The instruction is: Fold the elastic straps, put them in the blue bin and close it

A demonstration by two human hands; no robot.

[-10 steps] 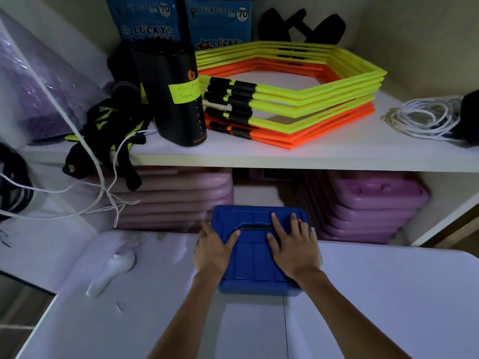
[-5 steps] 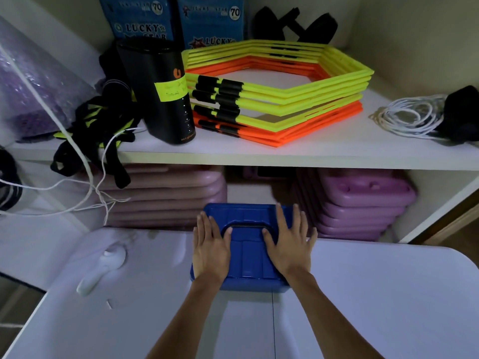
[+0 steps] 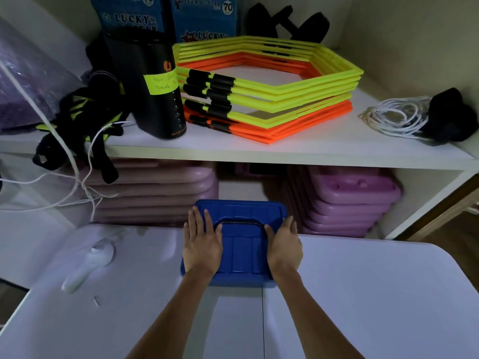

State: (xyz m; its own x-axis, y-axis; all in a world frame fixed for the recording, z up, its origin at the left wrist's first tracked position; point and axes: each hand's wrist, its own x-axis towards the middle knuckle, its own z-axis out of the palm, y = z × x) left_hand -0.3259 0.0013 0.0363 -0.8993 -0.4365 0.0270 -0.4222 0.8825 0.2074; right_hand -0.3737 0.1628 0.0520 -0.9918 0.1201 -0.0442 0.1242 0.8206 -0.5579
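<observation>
Blue bin (image 3: 241, 244), lid on, sits at the centre of the frame on the far edge of the white desk (image 3: 363, 294), just before the shelf (image 3: 259, 151) of hexagon rings (image 3: 272, 89). Both hands press flat on the lid: left hand (image 3: 203, 246) with fingers (image 3: 197, 218) spread and holding nothing, right hand (image 3: 285, 247) at the lid's right edge, fingers draped over the rim. Whether the lid is latched I cannot tell; uneven pressure could leave one side unseated, or push the bin off the desk's far edge. No straps are visible, presumably inside.
</observation>
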